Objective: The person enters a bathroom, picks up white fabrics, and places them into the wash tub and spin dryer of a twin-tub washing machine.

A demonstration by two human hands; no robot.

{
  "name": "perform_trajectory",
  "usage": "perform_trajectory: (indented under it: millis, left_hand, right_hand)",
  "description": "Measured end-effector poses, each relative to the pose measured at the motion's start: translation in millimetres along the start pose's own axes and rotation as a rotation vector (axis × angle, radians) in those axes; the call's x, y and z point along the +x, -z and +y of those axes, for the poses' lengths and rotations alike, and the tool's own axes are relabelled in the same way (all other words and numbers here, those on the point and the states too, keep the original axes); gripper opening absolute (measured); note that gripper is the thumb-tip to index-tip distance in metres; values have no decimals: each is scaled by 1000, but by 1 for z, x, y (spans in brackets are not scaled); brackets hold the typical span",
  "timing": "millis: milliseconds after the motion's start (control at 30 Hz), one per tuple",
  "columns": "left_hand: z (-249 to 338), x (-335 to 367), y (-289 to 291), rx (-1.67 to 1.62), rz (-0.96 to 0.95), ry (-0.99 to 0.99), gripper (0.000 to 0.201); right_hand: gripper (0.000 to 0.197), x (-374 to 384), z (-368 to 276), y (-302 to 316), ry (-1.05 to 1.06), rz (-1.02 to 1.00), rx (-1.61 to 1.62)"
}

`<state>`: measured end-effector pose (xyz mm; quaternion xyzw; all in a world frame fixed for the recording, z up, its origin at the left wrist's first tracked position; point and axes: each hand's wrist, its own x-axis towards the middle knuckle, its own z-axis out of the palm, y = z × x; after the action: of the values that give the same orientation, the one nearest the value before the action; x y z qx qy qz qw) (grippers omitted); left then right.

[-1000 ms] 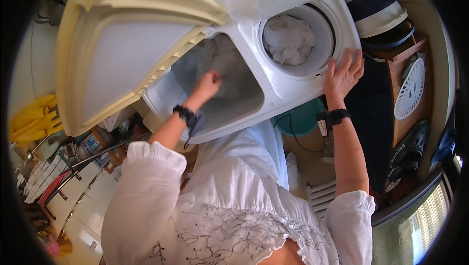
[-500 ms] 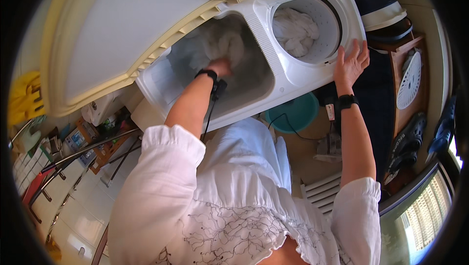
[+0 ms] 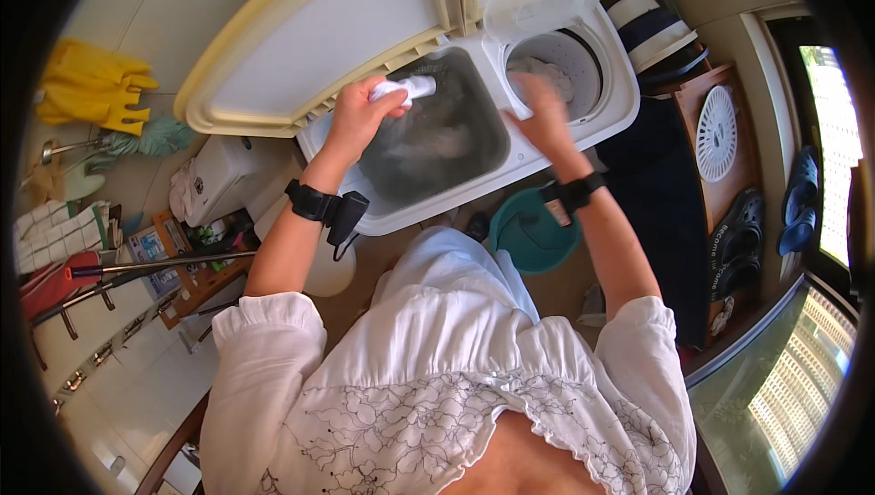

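Over the water-filled wash tub [image 3: 387, 187] of a white twin-tub washing machine, my left hand [image 3: 357, 114] is closed on a bunched white cloth [image 3: 412, 90]. Pale fabric [image 3: 437, 141] shows dimly in the cloudy water below. My right hand [image 3: 545, 117] is smeared by motion above the divider between the tub and the round spin basket [image 3: 594, 62]; its fingers are too blurred to read. White laundry [image 3: 554, 74] lies inside the basket, partly behind that hand. Each wrist wears a black band.
A large yellow-edged lid [image 3: 333, 35] stands raised behind the tub, and a clear inner lid [image 3: 545, 1] is up behind the basket. A teal basin [image 3: 538, 253] sits on the floor in front. Yellow rubber gloves [image 3: 96, 85] hang at left; black clogs [image 3: 736, 240] are at right.
My left hand has come up out of the tub with the white cloth. My right hand has left the machine's right edge and moved left to the divider.
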<state>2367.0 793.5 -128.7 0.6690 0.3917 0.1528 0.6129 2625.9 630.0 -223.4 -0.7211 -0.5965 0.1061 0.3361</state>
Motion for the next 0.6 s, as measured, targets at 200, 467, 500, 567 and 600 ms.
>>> perform_trajectory:
  millis: [200, 467, 500, 567, 600]
  left_hand:
    - [96, -22, -7, -131, -35, -270, 10]
    - [-42, 8, 21, -14, -51, -69, 46]
    - [-74, 8, 20, 108, -72, -91, 50]
    - [-121, 15, 13, 271, -122, -149, 61]
    - [-135, 17, 5, 260, -115, -158, 61]
  right_hand:
    - [60, 41, -133, -25, 2, -24, 435]
    - [29, 61, -142, 7, -461, -74, 530]
    - [29, 64, -151, 15, -448, -80, 522]
    - [29, 73, -177, 39, -467, -34, 713]
    - [27, 77, -189, 54, -481, -9, 802]
